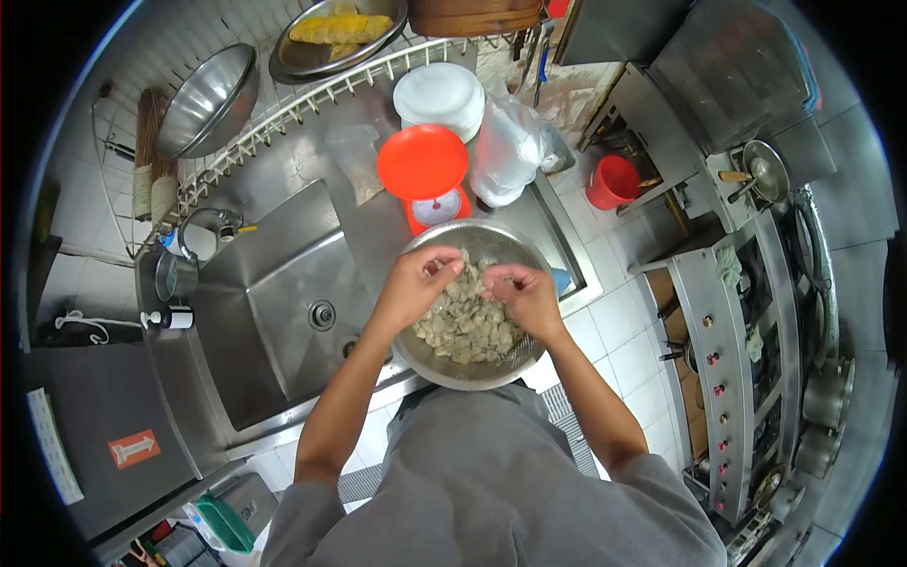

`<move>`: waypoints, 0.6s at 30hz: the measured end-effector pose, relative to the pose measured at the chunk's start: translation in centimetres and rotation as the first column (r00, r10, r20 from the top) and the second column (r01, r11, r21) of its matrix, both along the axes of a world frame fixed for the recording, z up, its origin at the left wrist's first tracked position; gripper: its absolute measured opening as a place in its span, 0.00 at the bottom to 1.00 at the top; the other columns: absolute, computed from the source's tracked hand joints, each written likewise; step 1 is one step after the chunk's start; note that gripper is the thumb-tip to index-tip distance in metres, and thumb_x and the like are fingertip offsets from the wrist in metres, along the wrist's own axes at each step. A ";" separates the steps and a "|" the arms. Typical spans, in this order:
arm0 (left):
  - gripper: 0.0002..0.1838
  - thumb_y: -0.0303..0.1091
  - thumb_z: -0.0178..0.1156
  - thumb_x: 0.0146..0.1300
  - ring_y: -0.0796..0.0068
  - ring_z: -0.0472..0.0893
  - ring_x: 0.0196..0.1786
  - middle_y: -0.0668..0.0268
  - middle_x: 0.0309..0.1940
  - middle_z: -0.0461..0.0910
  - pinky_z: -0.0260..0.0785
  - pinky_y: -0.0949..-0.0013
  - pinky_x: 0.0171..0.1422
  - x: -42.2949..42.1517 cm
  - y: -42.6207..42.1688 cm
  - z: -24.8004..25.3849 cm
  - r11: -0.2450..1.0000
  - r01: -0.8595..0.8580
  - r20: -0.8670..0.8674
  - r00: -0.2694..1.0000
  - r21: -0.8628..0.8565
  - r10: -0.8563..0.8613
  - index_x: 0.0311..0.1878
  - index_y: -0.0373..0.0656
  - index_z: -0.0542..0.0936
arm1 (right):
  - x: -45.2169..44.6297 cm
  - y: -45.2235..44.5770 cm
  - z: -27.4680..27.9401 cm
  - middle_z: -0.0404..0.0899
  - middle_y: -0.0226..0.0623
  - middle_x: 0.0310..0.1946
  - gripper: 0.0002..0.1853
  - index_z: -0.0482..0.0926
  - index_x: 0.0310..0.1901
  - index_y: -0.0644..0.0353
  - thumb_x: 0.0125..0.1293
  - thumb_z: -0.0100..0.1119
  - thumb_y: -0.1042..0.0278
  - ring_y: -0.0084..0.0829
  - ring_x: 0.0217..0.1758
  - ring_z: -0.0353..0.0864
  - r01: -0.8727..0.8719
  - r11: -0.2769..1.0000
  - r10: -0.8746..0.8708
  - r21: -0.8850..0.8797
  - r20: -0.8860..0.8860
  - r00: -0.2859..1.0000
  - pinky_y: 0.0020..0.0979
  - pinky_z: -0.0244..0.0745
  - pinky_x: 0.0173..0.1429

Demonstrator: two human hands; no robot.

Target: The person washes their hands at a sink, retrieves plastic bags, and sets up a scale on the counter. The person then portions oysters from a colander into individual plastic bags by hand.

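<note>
Two hands over oyster-like pieces (465,326) in a metal colander (503,244).
Left grip (422,277) and right grip (522,291) curl narrow, fingertips at the pieces' far side; whether either pinches one, cannot tell. Red scale (422,163) beyond both grips; sink (269,326) left of the left grip.

The person wore a plain grey shirt (472,482) with creased cloth and short sleeves (666,496) that left the forearms (348,406) bare.
</note>
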State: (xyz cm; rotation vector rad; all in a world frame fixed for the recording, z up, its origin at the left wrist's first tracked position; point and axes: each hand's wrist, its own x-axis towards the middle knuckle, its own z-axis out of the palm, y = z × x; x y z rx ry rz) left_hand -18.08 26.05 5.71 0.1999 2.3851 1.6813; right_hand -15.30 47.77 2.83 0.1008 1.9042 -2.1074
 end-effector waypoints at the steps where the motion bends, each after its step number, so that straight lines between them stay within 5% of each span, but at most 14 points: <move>1: 0.14 0.36 0.66 0.67 0.80 0.81 0.40 0.67 0.40 0.86 0.75 0.69 0.46 -0.5 0.2 1.3 1.000 0.003 -0.009 1.000 0.000 -0.003 0.51 0.37 0.84 | 0.0 0.0 0.1 0.86 0.39 0.38 0.10 0.84 0.48 0.66 0.67 0.64 0.75 0.30 0.41 0.87 0.003 1.000 -0.003 0.000 -0.009 1.000 0.30 0.83 0.49; 3: 0.13 0.35 0.66 0.67 0.78 0.82 0.39 0.66 0.41 0.86 0.74 0.69 0.45 -1.6 0.6 4.6 0.994 -0.106 -0.201 0.974 0.022 0.108 0.51 0.40 0.84 | 0.2 0.1 0.3 0.87 0.42 0.40 0.09 0.84 0.48 0.62 0.66 0.63 0.76 0.33 0.43 0.87 -0.171 0.840 0.299 0.515 -0.176 0.938 0.30 0.82 0.50; 5: 0.14 0.34 0.66 0.65 0.71 0.83 0.40 0.63 0.45 0.84 0.75 0.67 0.46 -3.3 1.7 10.5 0.978 -0.144 -0.337 0.938 -0.153 0.085 0.52 0.42 0.83 | 0.2 -0.1 -0.3 0.85 0.47 0.45 0.12 0.84 0.49 0.60 0.63 0.65 0.74 0.40 0.45 0.86 -0.196 0.813 0.361 0.548 -0.210 0.909 0.33 0.80 0.53; 7: 0.15 0.32 0.66 0.64 0.62 0.83 0.44 0.60 0.47 0.82 0.76 0.63 0.48 -6.7 2.6 12.4 0.973 -0.134 -0.681 0.732 -0.187 -0.030 0.54 0.43 0.83 | -0.2 -0.4 -1.5 0.83 0.53 0.49 0.15 0.84 0.50 0.58 0.61 0.67 0.71 0.47 0.47 0.85 -0.223 0.781 0.429 0.583 -0.240 0.871 0.35 0.79 0.55; 9: 0.19 0.27 0.65 0.62 0.58 0.82 0.45 0.60 0.47 0.81 0.75 0.61 0.48 -10.1 4.4 13.4 0.972 -0.098 -0.794 0.597 -0.215 -0.115 0.58 0.49 0.82 | -0.9 -0.7 -2.8 0.74 0.53 0.63 0.30 0.78 0.62 0.52 0.56 0.73 0.62 0.49 0.62 0.77 -0.157 0.647 0.526 0.746 -0.288 0.800 0.45 0.74 0.64; 10: 0.19 0.27 0.65 0.62 0.58 0.82 0.45 0.60 0.47 0.81 0.75 0.61 0.48 -11.8 4.9 13.3 0.972 -0.100 -0.795 0.597 -0.213 -0.113 0.58 0.49 0.82 | -0.8 -1.0 -2.4 0.74 0.53 0.63 0.30 0.78 0.62 0.52 0.56 0.73 0.62 0.49 0.62 0.77 -0.158 0.646 0.528 0.747 -0.288 0.799 0.45 0.74 0.64; 12: 0.17 0.26 0.64 0.61 0.54 0.82 0.48 0.60 0.46 0.83 0.76 0.56 0.51 -14.8 5.8 12.9 0.843 -0.134 -0.762 0.517 -0.521 -0.390 0.54 0.49 0.84 | -0.7 -2.1 -1.4 0.63 0.51 0.71 0.49 0.66 0.72 0.46 0.47 0.79 0.50 0.53 0.72 0.65 -0.113 0.350 0.549 0.930 -0.106 0.829 0.56 0.67 0.68; 15: 0.13 0.26 0.64 0.60 0.54 0.83 0.46 0.61 0.43 0.85 0.76 0.55 0.51 -16.7 6.4 15.1 0.742 -0.084 -0.663 0.523 -0.665 -0.535 0.48 0.47 0.86 | -0.7 -3.4 -3.4 0.60 0.49 0.71 0.59 0.59 0.75 0.43 0.40 0.80 0.43 0.55 0.72 0.62 -0.137 0.239 0.660 0.961 -0.057 0.749 0.62 0.66 0.67; 18: 0.10 0.26 0.64 0.59 0.54 0.84 0.43 0.60 0.39 0.85 0.77 0.56 0.49 -16.8 6.1 17.1 0.837 -0.138 -0.790 0.439 -0.530 -0.428 0.43 0.46 0.87 | -1.3 -3.5 -4.6 0.64 0.48 0.68 0.55 0.62 0.74 0.42 0.42 0.80 0.44 0.52 0.69 0.66 -0.176 0.250 0.662 0.952 -0.035 0.749 0.57 0.68 0.66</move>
